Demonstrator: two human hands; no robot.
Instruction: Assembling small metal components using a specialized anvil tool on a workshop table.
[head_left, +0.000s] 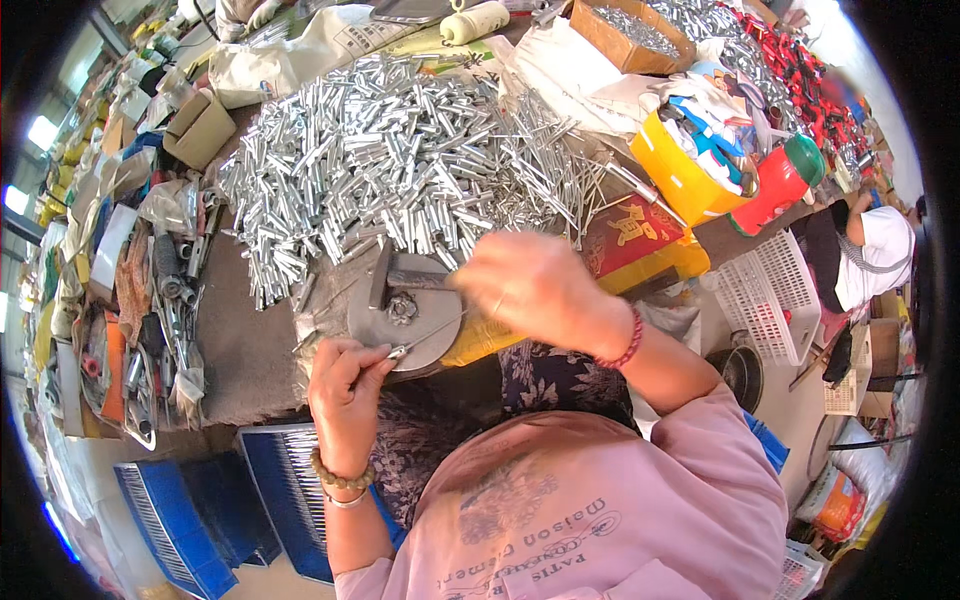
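My left hand [343, 385] is closed, thumb and finger pinching a small shiny metal piece [397, 352] at the near edge of a round grey metal plate [435, 335]. An upright metal block [379, 272] and a rough bolt-like knob [402, 308] stand on that plate. To the right, my right hand [535, 285] is raised beside the plate, its fingers curled and smeared by motion; whether it holds anything cannot be made out. Just beyond both hands lies a big heap of short silvery metal tubes [370, 150], with thinner metal rods [550, 160] on its right side.
A yellow container [680, 170] with cloths and a red jar with a green lid [785, 185] stand right of the heap. Assorted tools [170, 270] lie at the left. Blue crates [175, 520] and a white basket [765, 290] sit below table height. Another person [875, 255] is at right.
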